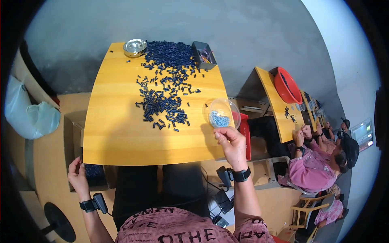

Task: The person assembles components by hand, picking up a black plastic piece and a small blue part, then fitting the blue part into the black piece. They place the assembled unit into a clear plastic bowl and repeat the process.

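Observation:
My right hand [234, 146] is at the table's right front edge, just in front of a clear plastic bowl [232, 106] with small light-blue pieces [220, 119] in it. Its thumb and forefinger are pinched together; whatever they hold is too small to make out. Beyond the table's left front corner, my left hand [79, 176] hangs over a cardboard box [73, 139] with dark pieces [94, 172] inside. The left fingers are curved, thumb and forefinger a little apart, and nothing shows between them. Many short dark-blue cylinders [162, 106] lie loose down the middle of the yellow table [115, 121].
A shiny metal bowl [135, 47] and a dark grey open box [204, 55] flank the far heap of cylinders. A red bin [245, 135] stands right of the table. Co-workers sit at another table [279, 117] with a red basin [288, 86]. A plastic bag [32, 113] is at left.

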{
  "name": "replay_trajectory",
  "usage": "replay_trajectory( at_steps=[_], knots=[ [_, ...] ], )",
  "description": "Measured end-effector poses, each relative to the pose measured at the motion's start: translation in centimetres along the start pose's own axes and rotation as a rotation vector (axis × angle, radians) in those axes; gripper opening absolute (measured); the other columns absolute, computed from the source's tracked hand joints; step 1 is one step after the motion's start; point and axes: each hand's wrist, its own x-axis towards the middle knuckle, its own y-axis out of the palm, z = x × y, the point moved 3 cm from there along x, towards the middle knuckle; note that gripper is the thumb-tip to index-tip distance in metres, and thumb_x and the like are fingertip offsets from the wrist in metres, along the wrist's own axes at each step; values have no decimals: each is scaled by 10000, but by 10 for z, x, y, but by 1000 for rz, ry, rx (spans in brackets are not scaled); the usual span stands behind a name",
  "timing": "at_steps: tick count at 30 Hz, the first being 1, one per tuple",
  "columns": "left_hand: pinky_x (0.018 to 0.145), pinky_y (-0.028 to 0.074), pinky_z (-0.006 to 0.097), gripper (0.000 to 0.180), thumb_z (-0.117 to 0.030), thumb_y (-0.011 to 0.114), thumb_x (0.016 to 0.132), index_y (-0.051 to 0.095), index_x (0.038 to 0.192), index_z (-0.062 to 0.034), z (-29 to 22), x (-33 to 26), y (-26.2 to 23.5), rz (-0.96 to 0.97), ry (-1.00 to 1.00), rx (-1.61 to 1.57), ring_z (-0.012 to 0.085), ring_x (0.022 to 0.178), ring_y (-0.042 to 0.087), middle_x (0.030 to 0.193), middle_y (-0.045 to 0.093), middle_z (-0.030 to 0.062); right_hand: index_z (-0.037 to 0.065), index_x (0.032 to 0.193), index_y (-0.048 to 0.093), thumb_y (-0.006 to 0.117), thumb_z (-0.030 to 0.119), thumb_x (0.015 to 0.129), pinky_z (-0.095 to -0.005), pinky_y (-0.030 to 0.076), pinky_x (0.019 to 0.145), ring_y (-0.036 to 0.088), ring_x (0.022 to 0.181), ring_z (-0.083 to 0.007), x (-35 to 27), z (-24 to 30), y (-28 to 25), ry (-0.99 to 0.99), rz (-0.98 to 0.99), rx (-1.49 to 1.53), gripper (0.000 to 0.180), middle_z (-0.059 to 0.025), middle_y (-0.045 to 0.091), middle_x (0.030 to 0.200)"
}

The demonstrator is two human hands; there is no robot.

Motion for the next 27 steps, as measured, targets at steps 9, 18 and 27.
replay_trajectory(
  at_steps=[9,18,27],
  knots=[
    [856,460,288,179,90,550,863,618,1020,37,-122,-4,58,28,413,117,219,937,584,1004,602,113,-8,881,701,666,20,777,-363,529,705,674,773,-323,84,-27,-39,-304,90,-556,113,-197,671,809],
    [669,486,287,88,-3,642,827,671,908,18,-173,-20,139,462,300,-25,204,718,618,828,660,122,71,791,721,654,83,772,-442,537,687,670,731,-354,111,-75,-1,-207,106,-1039,71,-191,668,737],
    [694,504,321,119,14,628,830,677,935,-10,-185,-5,207,476,440,72,268,788,643,881,660,139,86,787,723,675,128,777,-417,537,696,673,758,-330,115,-66,2,-210,185,-1092,65,-157,681,764]
  ],
)
